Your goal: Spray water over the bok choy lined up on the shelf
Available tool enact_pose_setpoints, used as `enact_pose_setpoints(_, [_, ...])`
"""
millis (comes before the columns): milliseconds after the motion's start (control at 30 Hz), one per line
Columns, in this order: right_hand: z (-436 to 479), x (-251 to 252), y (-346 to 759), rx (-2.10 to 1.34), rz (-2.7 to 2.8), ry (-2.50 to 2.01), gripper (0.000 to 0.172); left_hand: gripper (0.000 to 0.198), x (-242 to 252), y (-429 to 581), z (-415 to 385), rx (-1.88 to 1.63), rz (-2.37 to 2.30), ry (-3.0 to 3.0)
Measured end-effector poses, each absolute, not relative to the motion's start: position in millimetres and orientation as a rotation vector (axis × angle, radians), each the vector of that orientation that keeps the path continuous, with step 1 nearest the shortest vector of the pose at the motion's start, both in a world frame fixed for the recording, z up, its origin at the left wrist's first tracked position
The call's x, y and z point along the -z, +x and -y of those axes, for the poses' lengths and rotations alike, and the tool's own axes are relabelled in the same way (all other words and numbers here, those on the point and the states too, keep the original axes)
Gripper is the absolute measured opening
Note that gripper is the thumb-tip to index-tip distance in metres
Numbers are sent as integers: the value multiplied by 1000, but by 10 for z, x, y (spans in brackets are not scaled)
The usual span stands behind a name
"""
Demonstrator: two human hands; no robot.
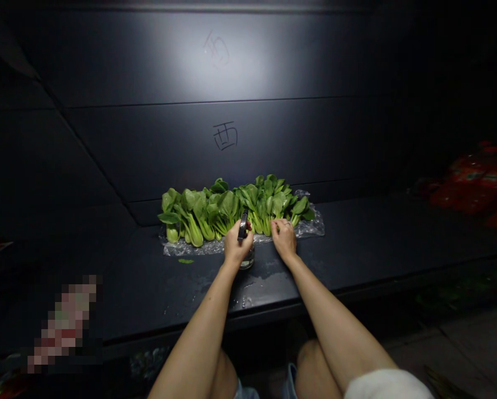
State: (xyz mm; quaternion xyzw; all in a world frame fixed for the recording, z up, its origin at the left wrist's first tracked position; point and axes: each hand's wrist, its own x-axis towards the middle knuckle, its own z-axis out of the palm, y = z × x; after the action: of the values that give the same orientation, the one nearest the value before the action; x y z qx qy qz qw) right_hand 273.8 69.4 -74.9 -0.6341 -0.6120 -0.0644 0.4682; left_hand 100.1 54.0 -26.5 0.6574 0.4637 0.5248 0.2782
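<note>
My left hand (235, 246) is wrapped round a spray bottle (247, 260) with a black trigger head and a clear body, its top near the greens. Heads of bok choy (194, 216) lie side by side in a row, pale stems towards me and leaves towards the back panel. At the right part of the row, my right hand (285, 239) has its fingers bent and closed on the stem end of a bok choy; the fingertips are partly hidden. Clear plastic film (179, 249) is spread under the greens.
The dark shelf (356, 233) has wet patches near its front edge. A loose leaf piece (185, 261) lies before the film. Behind stands a dark panel (273, 138) with a written character. Red packages (472, 183) sit at the far right, dimly lit.
</note>
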Motion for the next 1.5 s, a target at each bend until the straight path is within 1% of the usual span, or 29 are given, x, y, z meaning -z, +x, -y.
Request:
enact_pose_setpoints(200, [-658,754,2882,161,1434,-1595,37,23,287,998,-549,-1414,-1233,1751])
enact_pose_setpoints(433, [-602,764,3034,163,1341,-1673,35,17,273,1026,-529,-1412,-1237,1790])
enact_pose_setpoints(667, [-627,790,3092,163,1243,-1697,35,24,281,1062,-506,-1334,-1200,1865])
enact_pose_setpoints(867, [-664,810,3136,236,1150,-1701,32,17,280,1151,-513,-1320,-1226,1842])
enact_pose_setpoints(1000, [-703,834,3204,274,1046,-1807,33,15,280,1181,-526,-1321,-1249,1829])
enact_pose_setpoints(1200, [-748,853,3251,209,1007,-2006,28,16,272,1176,-539,-1300,-1254,1848])
enact_pose_setpoints(1433, [-740,722,3194,68,1050,-2142,22,17,272,1177,-557,-1308,-1253,1822])
enact_pose_setpoints(1500, [-744,689,3170,33,1047,-2147,27,17,270,1173,-556,-1299,-1250,1831])
